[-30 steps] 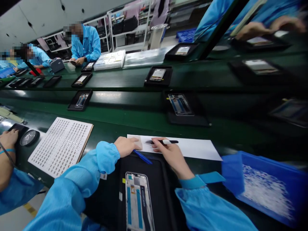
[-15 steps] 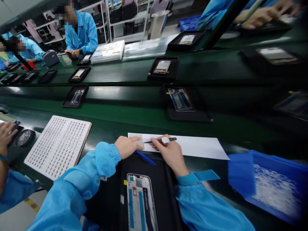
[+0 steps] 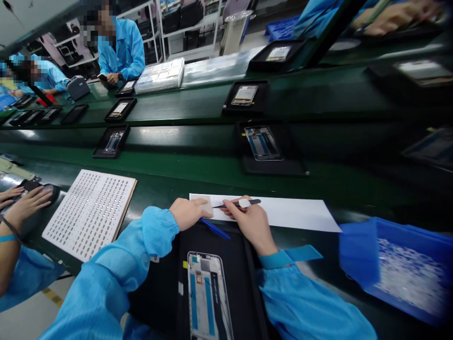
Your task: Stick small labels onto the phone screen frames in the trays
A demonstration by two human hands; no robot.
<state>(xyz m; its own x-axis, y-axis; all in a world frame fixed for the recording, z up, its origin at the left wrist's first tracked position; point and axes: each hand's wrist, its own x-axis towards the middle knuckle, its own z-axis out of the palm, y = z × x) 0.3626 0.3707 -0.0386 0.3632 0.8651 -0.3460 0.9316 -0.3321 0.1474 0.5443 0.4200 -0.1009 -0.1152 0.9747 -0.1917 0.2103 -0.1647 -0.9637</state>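
My left hand (image 3: pixel 189 213) rests on the left end of a white paper strip (image 3: pixel 290 215), its thumb pressing a small beige patch (image 3: pixel 206 204) there. My right hand (image 3: pixel 247 222) pinches black tweezers (image 3: pixel 236 203) whose tips point left toward that patch. A blue pen (image 3: pixel 214 229) lies between my hands on the edge of a black tray (image 3: pixel 244 293). In that tray, close to me, lies an open phone frame (image 3: pixel 207 297) with blue strips.
A perforated white board (image 3: pixel 90 212) lies at left. A blue bin (image 3: pixel 406 269) of white bits stands at right. A neighbour's hands (image 3: pixel 21 203) work at far left. Black trays with phones (image 3: pixel 262 144) sit on the green conveyor; other workers sit beyond.
My hands hardly moved; the tweezers stay at the patch. The neighbour's hands at far left shifted over their round dish. The view drifted slightly.
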